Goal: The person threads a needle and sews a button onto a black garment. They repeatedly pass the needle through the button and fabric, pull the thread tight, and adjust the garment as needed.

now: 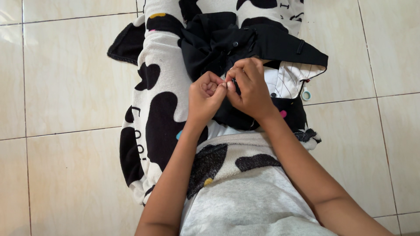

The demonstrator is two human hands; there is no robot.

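Head view: nearest to us is our grey top [253,205], and our two bare arms reach out over it. Just past it a blanket [162,100] with black and white patches lies over our lap and runs out onto the tiled floor [65,87]. Our left hand [205,97] is curled in a loose fist with its fingertips pinched together. Our right hand [250,87] is bent over, and its fingers meet the left ones. Both hands pinch at something very small, and we cannot tell what it is. They press on black trousers [245,43] that lie on the blanket. Right of the hands a white pocket lining [294,81] shows. A small round thing [306,95] lies on the floor beside it.
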